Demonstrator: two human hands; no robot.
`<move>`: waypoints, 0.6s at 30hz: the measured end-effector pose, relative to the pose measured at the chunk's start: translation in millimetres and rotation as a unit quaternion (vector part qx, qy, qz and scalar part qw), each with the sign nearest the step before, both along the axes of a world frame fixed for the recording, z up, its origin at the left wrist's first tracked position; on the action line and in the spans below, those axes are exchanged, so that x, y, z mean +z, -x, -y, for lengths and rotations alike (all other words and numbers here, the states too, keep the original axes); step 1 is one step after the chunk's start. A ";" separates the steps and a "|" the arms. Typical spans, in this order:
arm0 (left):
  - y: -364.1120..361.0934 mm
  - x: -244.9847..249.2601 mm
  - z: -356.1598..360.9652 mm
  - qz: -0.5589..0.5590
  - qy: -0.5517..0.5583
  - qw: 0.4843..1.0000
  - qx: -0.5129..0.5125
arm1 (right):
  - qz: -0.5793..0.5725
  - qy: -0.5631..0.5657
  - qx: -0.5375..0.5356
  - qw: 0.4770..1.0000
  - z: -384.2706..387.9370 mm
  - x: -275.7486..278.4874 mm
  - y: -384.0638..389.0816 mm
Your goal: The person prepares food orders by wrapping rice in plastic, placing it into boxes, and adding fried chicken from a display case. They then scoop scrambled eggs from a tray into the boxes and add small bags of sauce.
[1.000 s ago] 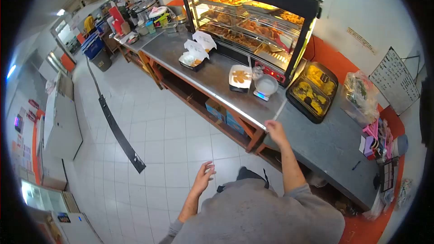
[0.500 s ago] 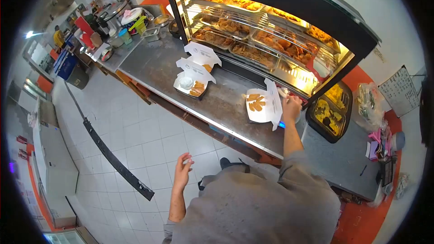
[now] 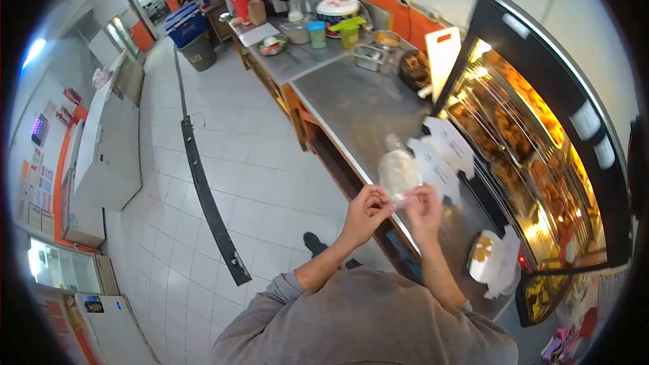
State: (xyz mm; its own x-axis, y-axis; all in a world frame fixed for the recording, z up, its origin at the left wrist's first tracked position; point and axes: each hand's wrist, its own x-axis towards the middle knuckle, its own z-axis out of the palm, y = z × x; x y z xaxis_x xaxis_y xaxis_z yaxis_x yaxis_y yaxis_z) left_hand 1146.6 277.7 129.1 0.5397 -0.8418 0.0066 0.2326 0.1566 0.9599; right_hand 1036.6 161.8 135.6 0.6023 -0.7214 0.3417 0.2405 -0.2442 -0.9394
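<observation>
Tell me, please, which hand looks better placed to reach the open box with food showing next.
Probably the right hand: it is nearer the box than the left hand, though both hands hold the bag.

Here we are, up on the wearer's head, one wide round view with black corners, looking forward and down over the grey shirt [image 3: 365, 314]! The left fingers [image 3: 374, 193] and right fingers [image 3: 424, 194] sit close, just below centre; the bench [image 3: 338, 91] stretches away up the frame, the lit cabinet [image 3: 527, 142] looms right, the tiled floor [image 3: 270, 169] spreads left.
</observation>
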 end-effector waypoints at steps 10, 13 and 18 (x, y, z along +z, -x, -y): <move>-291.1 33.5 -65.5 0.353 -0.090 0.904 0.226 | 0.043 -0.175 0.015 0.984 -48.3 11.7 -323.3; -358.7 32.4 -63.4 0.446 -0.087 0.858 0.238 | 0.082 0.025 -0.105 0.991 -25.4 -10.8 -397.4; -477.0 22.2 -44.0 0.568 -0.164 0.786 0.181 | -0.086 -0.088 0.101 0.987 -5.2 -20.7 -523.9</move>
State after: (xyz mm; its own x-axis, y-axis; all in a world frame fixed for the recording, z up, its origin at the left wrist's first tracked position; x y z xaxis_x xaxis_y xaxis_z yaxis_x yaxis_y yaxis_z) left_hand 1623.7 321.7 151.2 0.5467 -0.6920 0.4715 -0.8065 -0.2837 0.5187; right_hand 1560.5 167.0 114.9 0.7779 -0.6201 0.1019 0.1005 -0.0373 -0.9942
